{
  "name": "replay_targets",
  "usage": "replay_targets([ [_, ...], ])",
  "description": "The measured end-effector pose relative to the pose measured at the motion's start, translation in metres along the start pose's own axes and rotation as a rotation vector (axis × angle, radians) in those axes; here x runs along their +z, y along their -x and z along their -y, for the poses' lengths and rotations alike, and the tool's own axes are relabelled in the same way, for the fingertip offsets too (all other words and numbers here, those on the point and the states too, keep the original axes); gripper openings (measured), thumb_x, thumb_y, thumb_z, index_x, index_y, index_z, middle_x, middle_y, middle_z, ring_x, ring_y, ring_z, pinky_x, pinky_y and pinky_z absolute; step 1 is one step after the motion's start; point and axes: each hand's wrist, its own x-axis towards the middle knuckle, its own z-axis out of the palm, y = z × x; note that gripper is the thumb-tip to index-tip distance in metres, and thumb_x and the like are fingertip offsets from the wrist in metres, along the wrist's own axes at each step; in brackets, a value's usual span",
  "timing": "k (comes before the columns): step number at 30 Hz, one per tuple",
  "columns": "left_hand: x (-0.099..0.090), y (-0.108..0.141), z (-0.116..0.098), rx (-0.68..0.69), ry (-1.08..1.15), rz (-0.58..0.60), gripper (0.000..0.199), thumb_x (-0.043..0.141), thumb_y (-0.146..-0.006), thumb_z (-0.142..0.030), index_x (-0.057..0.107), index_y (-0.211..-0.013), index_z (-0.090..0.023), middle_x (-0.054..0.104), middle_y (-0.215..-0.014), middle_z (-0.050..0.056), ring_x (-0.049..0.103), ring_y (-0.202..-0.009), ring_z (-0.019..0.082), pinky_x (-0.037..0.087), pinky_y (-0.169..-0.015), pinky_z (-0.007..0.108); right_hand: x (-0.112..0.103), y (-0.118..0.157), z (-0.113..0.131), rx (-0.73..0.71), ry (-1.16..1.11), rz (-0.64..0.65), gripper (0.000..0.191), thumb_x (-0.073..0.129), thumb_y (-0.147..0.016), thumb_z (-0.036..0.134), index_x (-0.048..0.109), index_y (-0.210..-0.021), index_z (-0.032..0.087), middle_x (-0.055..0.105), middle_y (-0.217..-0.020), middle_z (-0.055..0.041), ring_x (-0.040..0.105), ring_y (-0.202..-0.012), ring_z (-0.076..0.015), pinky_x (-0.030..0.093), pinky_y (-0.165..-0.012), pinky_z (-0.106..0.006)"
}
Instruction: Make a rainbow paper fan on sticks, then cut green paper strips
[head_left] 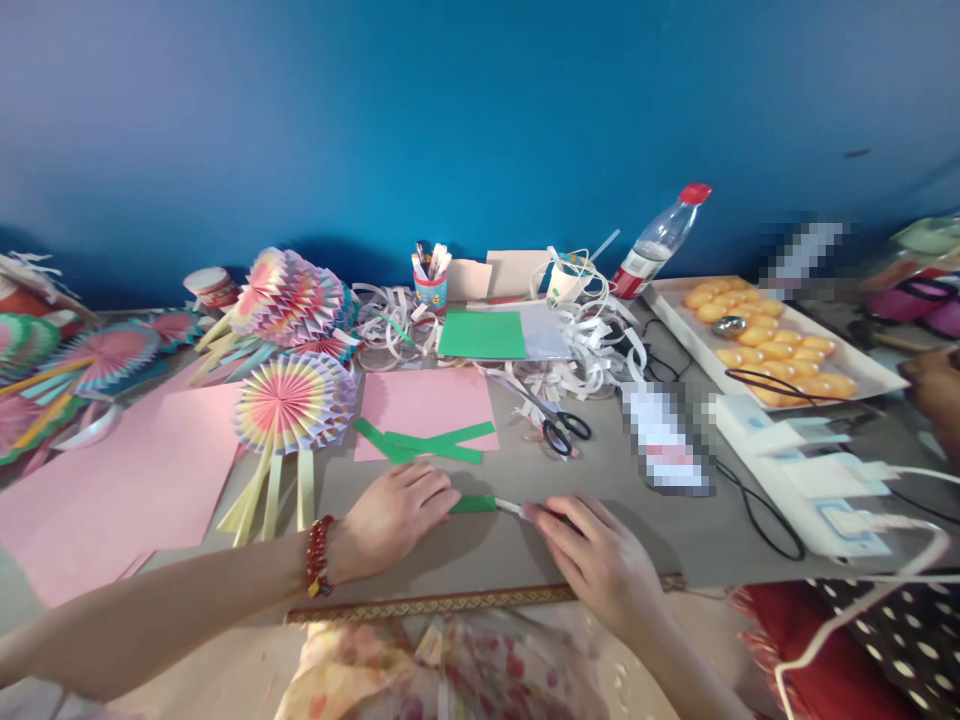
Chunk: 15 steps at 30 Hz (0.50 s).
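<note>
My left hand (pixel 397 515) lies palm down on the table, its fingers together over one end of a green paper strip (pixel 474 504). A thin white stick-like tool (pixel 510 507) is pinched in my right hand (pixel 589 550), its tip at the strip's right end. Behind my left hand, more green strips (pixel 435 443) cross on a sheet of pink paper (pixel 427 395). Black-handled scissors (pixel 555 430) lie to the right of that sheet. A pleated paper rosette (pixel 289 405) with pale yellow tails rests to the left.
Shredded white strips (pixel 600 345) surround green sheets (pixel 481 334). A pen cup (pixel 430 285), a plastic bottle (pixel 656 245) and a box of yellow pieces (pixel 885 375) stand behind. A power strip (pixel 810 500) with cables lies right. A person's hand (pixel 937 395) shows at the right edge.
</note>
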Motion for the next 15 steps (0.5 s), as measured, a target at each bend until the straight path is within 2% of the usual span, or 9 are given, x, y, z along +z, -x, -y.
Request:
replay_targets([
  [3,-0.0006,0.0003,-0.001,-0.018,-0.01,0.025,0.021,0.043,-0.099,-0.018,0.06,-0.111,-0.017,0.065,-0.101,0.008,0.06,-0.093,0.02,0.048,-0.086,0.036,-0.0005,-0.0005,0.0004,-0.01,0.034,0.011,0.031,0.039,-0.101,0.016,0.069,-0.109,0.019,0.065,-0.092,-0.0073,0.058,-0.083,-0.0171,0.044,-0.074,-0.027],
  [6,-0.0008,0.0014,-0.0022,0.024,0.009,0.05,0.034,0.041,-0.101,-0.023,0.052,-0.132,-0.016,0.062,-0.127,0.011,0.056,-0.117,0.023,0.043,-0.101,0.04,-0.0002,-0.0017,0.0001,-0.022,0.067,0.017,0.033,0.037,-0.101,0.016,0.069,-0.108,0.019,0.065,-0.093,-0.0071,0.058,-0.084,-0.0176,0.043,-0.075,-0.027],
  [8,-0.0009,0.0015,-0.0022,0.122,0.04,0.107,0.051,0.041,-0.101,-0.037,0.037,-0.147,-0.014,0.046,-0.149,0.012,0.039,-0.137,0.025,0.029,-0.115,0.042,0.0005,-0.0024,-0.0002,-0.027,0.081,0.017,0.033,0.037,-0.102,0.016,0.07,-0.107,0.019,0.066,-0.093,-0.0071,0.058,-0.084,-0.0177,0.043,-0.076,-0.027],
  [10,-0.0006,0.001,-0.0012,0.208,0.082,0.185,0.072,0.04,-0.098,-0.053,0.022,-0.154,-0.012,0.026,-0.16,0.012,0.022,-0.147,0.027,0.015,-0.121,0.044,0.0016,-0.0025,-0.0006,-0.03,0.089,0.018,0.033,0.037,-0.102,0.016,0.069,-0.109,0.019,0.066,-0.094,-0.0072,0.059,-0.084,-0.0175,0.042,-0.077,-0.027],
  [12,0.0002,0.0003,0.0004,0.225,0.123,0.239,0.084,0.038,-0.095,-0.062,0.012,-0.156,-0.011,0.015,-0.163,0.012,0.015,-0.15,0.027,0.007,-0.122,0.044,0.0029,-0.0018,-0.0014,-0.032,0.095,0.022,0.032,0.039,-0.101,0.015,0.069,-0.112,0.02,0.066,-0.095,-0.0072,0.059,-0.086,-0.0174,0.042,-0.079,-0.027],
  [15,0.0017,0.0,0.0021,0.211,0.172,0.266,0.087,0.036,-0.095,-0.064,0.005,-0.157,-0.012,0.011,-0.163,0.012,0.013,-0.15,0.027,0.002,-0.123,0.044,0.0045,0.0004,-0.0034,-0.037,0.114,0.023,0.031,0.042,-0.1,0.015,0.069,-0.113,0.021,0.066,-0.095,-0.0066,0.06,-0.086,-0.0175,0.042,-0.08,-0.028],
])
